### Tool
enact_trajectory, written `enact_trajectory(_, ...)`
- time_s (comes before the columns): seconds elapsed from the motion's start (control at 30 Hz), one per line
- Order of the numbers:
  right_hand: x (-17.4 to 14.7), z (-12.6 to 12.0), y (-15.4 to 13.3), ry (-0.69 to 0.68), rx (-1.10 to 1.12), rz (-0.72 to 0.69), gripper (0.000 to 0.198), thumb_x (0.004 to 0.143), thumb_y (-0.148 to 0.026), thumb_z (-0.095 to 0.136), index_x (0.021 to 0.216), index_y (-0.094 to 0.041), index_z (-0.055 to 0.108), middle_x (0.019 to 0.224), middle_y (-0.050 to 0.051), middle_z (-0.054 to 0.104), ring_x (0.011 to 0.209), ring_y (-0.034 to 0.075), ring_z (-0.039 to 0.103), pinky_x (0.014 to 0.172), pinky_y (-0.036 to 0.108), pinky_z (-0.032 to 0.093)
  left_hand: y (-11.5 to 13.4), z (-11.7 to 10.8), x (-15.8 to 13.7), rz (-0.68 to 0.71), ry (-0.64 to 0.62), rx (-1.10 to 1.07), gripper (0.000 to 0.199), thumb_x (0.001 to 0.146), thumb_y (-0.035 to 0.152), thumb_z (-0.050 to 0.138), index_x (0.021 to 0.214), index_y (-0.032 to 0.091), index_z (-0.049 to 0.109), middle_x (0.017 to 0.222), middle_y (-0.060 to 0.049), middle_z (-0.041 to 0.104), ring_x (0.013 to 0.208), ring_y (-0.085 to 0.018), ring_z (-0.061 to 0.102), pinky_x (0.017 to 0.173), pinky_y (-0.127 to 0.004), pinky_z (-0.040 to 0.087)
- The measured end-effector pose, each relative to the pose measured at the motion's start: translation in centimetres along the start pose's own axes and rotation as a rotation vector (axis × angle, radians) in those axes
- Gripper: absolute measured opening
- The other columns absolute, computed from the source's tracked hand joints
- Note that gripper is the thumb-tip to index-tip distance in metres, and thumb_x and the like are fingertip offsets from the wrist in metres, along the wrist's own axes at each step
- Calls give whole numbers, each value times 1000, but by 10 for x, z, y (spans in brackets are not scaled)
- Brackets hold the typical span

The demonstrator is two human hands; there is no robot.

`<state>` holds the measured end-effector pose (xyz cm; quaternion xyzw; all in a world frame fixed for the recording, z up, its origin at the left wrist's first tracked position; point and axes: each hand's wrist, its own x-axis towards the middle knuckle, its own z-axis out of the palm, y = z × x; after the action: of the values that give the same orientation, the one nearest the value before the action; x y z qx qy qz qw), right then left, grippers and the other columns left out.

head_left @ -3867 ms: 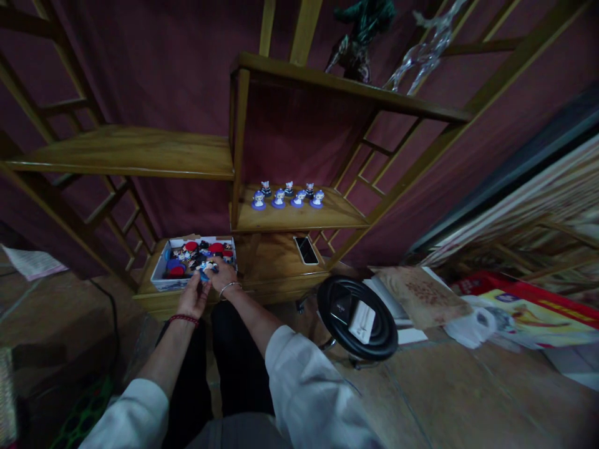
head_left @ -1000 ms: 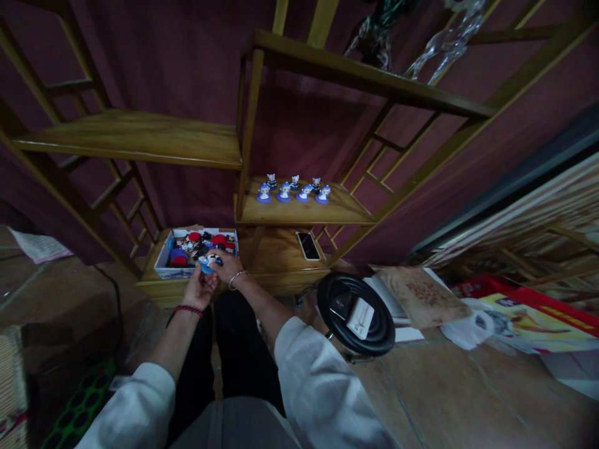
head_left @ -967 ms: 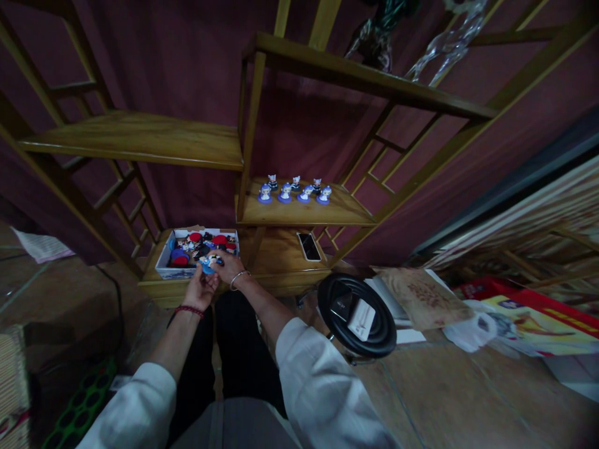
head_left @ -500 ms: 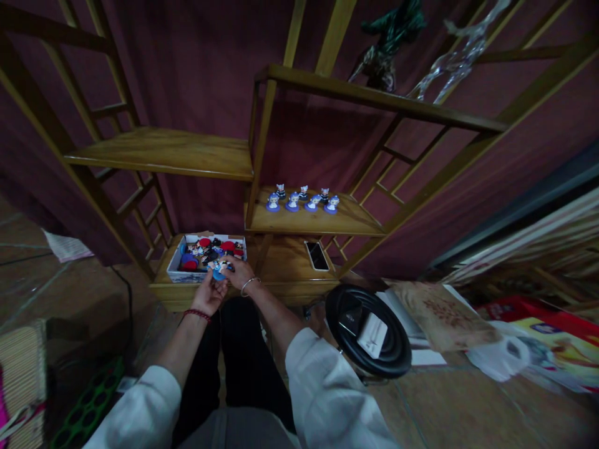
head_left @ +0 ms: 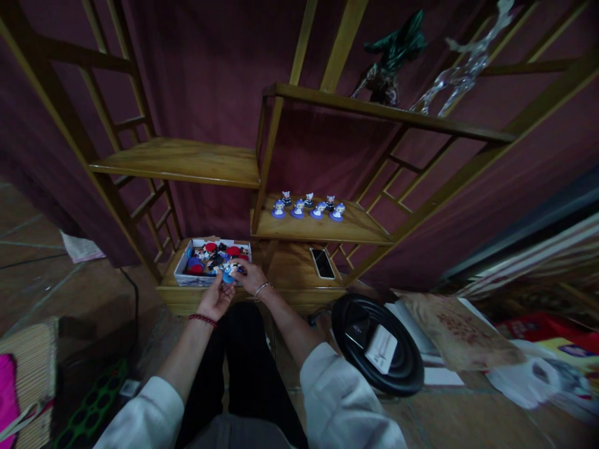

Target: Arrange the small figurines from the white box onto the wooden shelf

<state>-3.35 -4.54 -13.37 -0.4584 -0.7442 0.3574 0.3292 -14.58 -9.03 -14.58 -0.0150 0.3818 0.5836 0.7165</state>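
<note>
Both hands meet at a small figurine with a blue base, just in front of a white box. My left hand grips it from the left and below. From the right, my right hand pinches it with bent fingers. Inside the box lie several jumbled figurines with red, black and blue parts. On the shelf to the right, several purple-based figurines stand in a front row, and three dark-based ones stand behind them.
A phone lies on the lower board. A round black stool with a dark packet and a white card on it stands at my right. A green figure and a clear glass animal occupy the top shelf.
The view has shifted slightly, so the shelves sit lower and farther right. Both hands stay on the figurine in front of the box.
</note>
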Motion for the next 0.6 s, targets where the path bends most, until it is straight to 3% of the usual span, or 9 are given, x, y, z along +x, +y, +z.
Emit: enact_trajectory(0.6, -4, -20, -6, -19, 129, 9, 32, 69, -21, 56, 100, -25, 58, 91, -3, 62, 74, 11, 56, 72, 24, 45, 3, 10, -16, 40, -102, 68, 21, 84, 19, 40, 78, 10, 57, 67, -7, 60, 63, -12, 59, 56, -21, 50)
